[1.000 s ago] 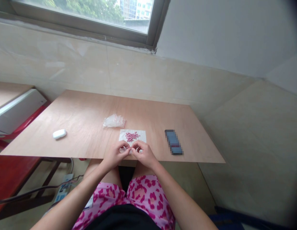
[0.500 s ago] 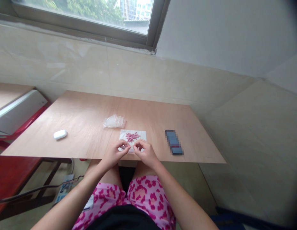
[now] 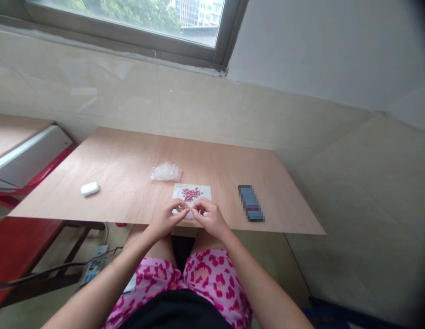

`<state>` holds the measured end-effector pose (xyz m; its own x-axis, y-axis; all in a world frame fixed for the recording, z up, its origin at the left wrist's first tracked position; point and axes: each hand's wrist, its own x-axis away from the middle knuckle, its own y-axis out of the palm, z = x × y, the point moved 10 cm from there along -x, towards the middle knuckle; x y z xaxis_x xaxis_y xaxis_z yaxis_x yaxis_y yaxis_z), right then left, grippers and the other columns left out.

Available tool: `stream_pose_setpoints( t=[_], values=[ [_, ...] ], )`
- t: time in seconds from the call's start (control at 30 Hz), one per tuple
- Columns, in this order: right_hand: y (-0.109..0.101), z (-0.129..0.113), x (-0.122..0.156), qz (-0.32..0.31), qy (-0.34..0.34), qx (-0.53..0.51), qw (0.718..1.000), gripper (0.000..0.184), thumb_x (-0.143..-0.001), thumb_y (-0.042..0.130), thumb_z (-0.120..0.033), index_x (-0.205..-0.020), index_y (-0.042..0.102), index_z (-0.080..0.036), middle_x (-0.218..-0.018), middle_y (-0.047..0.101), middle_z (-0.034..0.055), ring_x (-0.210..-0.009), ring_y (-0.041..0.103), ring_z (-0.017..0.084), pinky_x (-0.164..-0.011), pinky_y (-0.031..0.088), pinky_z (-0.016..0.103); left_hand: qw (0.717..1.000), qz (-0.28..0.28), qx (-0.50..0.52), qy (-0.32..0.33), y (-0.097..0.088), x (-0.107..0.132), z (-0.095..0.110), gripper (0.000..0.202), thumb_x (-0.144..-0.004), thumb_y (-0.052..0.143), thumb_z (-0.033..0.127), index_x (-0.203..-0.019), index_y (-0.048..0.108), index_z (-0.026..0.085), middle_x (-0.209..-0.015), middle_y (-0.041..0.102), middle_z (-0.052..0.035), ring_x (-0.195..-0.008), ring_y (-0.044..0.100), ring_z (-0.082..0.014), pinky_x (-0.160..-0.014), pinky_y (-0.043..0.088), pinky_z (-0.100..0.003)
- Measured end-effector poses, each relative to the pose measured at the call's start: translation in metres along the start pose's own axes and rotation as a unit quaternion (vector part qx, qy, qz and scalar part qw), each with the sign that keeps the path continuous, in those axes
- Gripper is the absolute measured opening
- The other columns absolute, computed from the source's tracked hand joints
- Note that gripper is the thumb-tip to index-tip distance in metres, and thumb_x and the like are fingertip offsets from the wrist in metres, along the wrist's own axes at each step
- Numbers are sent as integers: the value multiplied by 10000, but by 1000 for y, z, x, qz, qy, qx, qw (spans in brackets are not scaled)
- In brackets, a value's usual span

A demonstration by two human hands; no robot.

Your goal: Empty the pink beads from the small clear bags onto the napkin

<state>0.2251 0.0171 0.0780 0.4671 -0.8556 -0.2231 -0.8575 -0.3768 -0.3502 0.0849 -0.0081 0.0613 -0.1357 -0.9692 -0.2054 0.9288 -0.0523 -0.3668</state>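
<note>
**What are the hands doing?**
Both hands work together just above the near edge of a plywood table [image 3: 123, 183]. The left hand [image 3: 165, 219] and right hand [image 3: 210, 219] meet over the edge of a white sheet [image 3: 180, 192].

**Are they holding anything?**
Yes, the fingertips [image 3: 183, 209] of both hands pinch a small pale piece [image 3: 189, 215], perhaps thin plastic. It is too small to tell for sure.

**How do things stand with the tablets?**
The pink tablets [image 3: 191, 194] lie gathered in one heap in the middle of the sheet, just beyond the hands. A crumpled clear plastic bag [image 3: 166, 172] sits apart, just past the sheet, untouched, with no tablets showing inside it.

**What else is nearby?**
A white oval case [image 3: 90, 188] lies to the left, and a pixelated phone [image 3: 250, 203] lies to the right.
</note>
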Motion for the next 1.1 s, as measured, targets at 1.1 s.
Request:
stream_pose_setpoints(
  t=[1.1],
  values=[
    [-8, 12, -1, 17, 20, -20, 999, 169, -935, 660, -371, -877, 692, -216, -856, 660, 24, -663, 555, 144, -593, 460, 259, 999, 13, 29, -16, -9, -2, -3, 259, -986, 635, 441, -931, 742, 211, -919, 751, -49, -872, 676, -216, -798, 527, -328]
  ],
)
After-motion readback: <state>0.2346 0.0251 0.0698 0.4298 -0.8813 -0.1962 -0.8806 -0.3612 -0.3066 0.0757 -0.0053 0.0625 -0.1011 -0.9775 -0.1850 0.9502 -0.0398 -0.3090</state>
